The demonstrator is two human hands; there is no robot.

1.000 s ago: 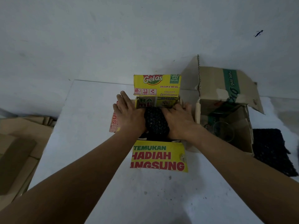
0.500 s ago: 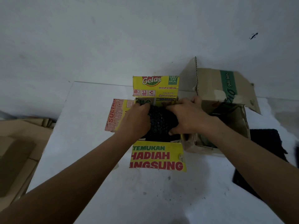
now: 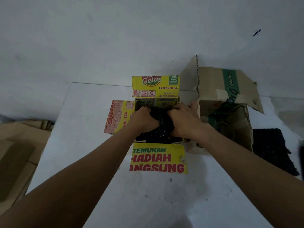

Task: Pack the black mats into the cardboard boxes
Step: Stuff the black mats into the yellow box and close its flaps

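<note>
A small yellow cardboard box (image 3: 158, 159) stands open on the white table, its flaps spread out. A rolled black mat (image 3: 162, 125) sits in its opening. My left hand (image 3: 142, 121) grips the roll's left side and my right hand (image 3: 183, 120) grips its right side, both pressing it down into the box. A second, brown cardboard box (image 3: 227, 97) with a green stripe stands open just to the right. Another black mat (image 3: 271, 149) lies flat on the table beyond it.
The white table (image 3: 85, 132) backs onto a white wall (image 3: 115, 38). Flattened brown cardboard (image 3: 16, 155) lies stacked off the table's left edge. A glass-like round object shows dimly inside the brown box.
My hands have closed from flat on the roll to gripping its sides. The yellow box's left flap has come into sight. The mat sits slightly deeper in the box.
</note>
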